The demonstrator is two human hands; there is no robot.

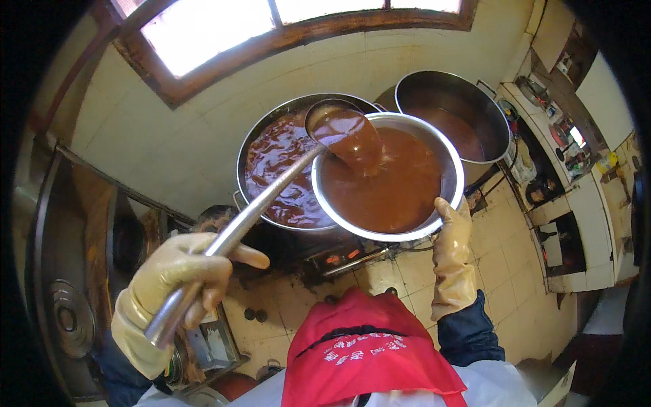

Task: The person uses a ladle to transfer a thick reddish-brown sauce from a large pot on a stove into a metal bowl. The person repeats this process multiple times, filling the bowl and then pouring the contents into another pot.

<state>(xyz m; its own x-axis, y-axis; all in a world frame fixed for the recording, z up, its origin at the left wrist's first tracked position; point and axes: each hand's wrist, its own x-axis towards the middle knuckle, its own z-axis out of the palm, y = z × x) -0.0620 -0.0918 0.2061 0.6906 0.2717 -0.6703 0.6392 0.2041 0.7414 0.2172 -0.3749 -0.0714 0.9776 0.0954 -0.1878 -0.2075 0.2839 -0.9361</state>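
Note:
My left hand (185,274), in a pale yellow rubber glove, grips the handle of a large metal ladle (272,196). The ladle's bowl is tipped over a metal basin (387,236), and brown liquid pours from it into the basin, which holds much of the same liquid. My right hand (451,229), gloved alike, holds the basin's lower right rim. Behind and left of the basin, partly covered by it, a wide metal pot (244,152) contains brown liquid with a rippled, shiny surface. The basin overlaps the pot's right side.
A second deep pot (452,86) with brown liquid stands at the back right, near a tiled counter (554,208) with bottles and dishes. A stove edge (351,262) lies below the basin. A round metal lid (71,318) is at the far left. A wood-framed window (305,38) is above.

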